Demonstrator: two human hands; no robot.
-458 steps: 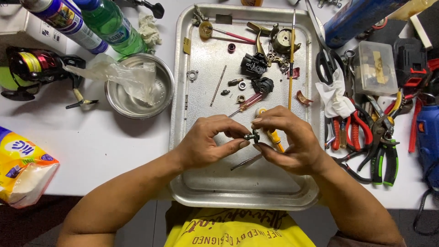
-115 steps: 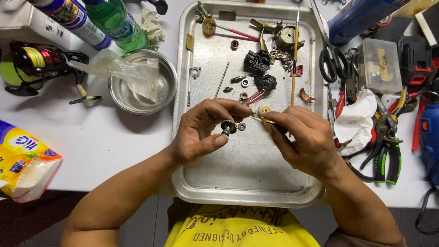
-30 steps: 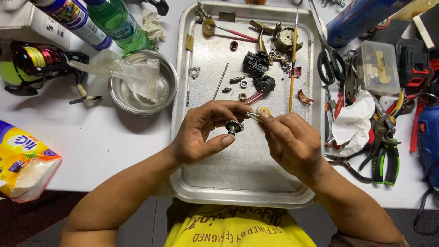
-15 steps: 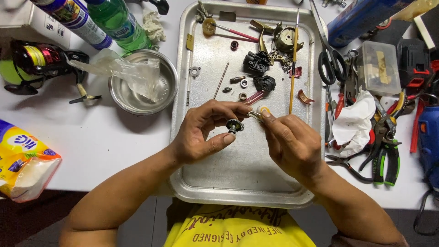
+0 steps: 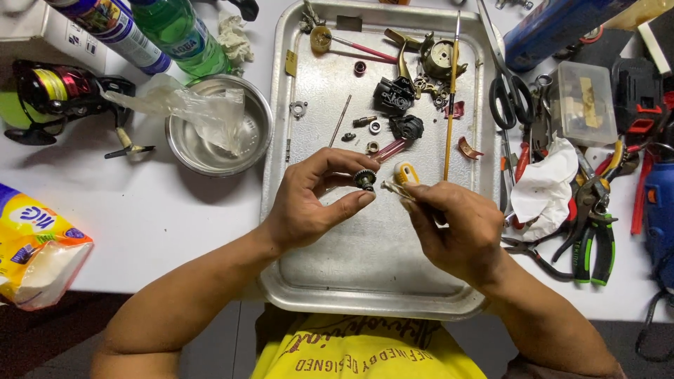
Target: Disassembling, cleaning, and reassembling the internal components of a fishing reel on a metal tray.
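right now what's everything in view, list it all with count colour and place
metal tray: 1, silver, centre of the white table
small toothed gear: 1, dark, pinched in left fingers over the tray
thin brush: 1, pale, in right fingers, tip by the gear
loose reel parts: many, black and brass, top of tray
long-handled paintbrush: 1, yellow, tray right side
steel bowl: 1, silver, left of tray, clear plastic bag in it
fishing reel: 1, black and red, far left
green bottle: 1, top left
tissue pack: 1, yellow, left edge
scissors: 1, black, right of tray
pliers: several, green-handled, right
left hand: 1
right hand: 1
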